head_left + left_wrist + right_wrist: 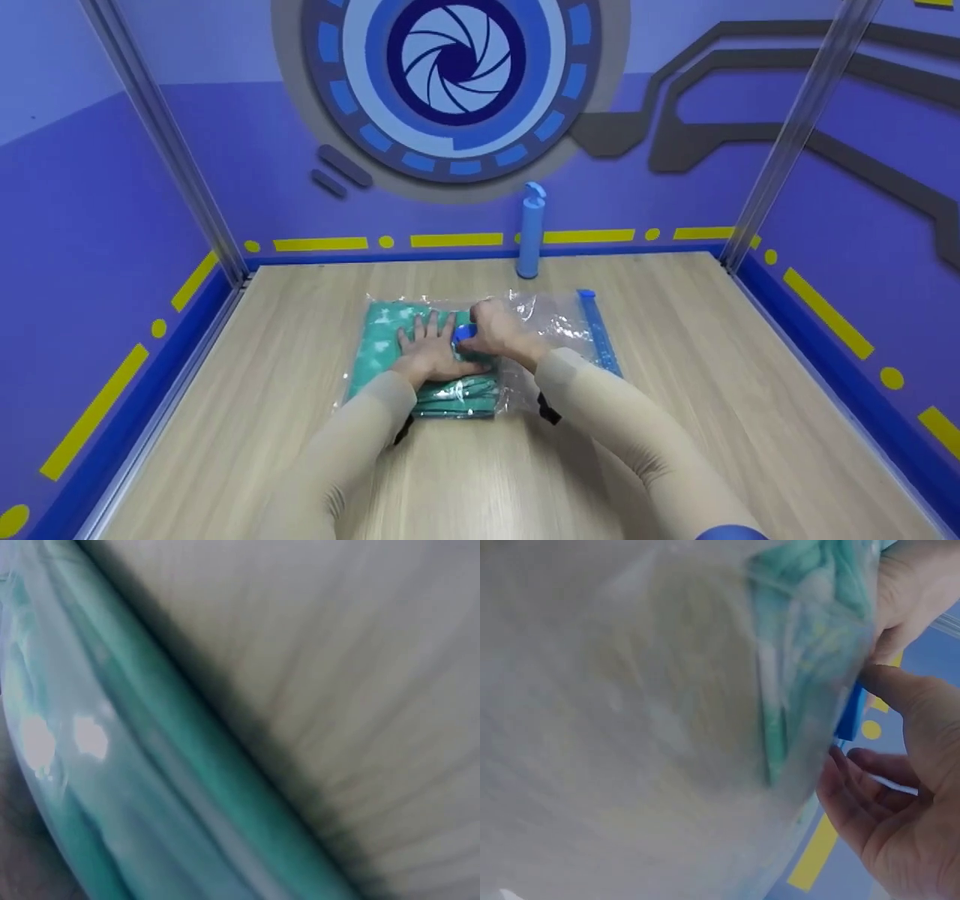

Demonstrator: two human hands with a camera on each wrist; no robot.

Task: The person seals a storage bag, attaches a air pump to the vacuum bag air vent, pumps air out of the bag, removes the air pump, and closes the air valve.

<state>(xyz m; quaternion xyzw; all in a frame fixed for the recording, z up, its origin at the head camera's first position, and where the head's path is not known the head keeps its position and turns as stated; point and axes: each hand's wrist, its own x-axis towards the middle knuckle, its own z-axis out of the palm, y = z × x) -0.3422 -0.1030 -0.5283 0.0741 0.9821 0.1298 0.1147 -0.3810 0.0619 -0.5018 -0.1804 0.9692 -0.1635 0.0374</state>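
Clear bag [551,319] with green cloth [379,352] inside is lying on the table [465,480]. Left hand [435,356] is flat on it, fingers spread wide; right hand [499,330]'s pinching the blue cap [462,334] at its 2 o'clock. Blue pump [530,236] stands at the bag's 1 o'clock.

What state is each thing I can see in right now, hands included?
Left hand: fingers spread, pressing on the bag.
Right hand: pinching the blue cap.
Blue cap: on the bag; open or closed, cannot tell.
Clear bag: lying on the table.
Green cloth: folded, inside the bag.
Blue strip: along the bag's edge; sealed or not, unclear.
Blue pump: upright.
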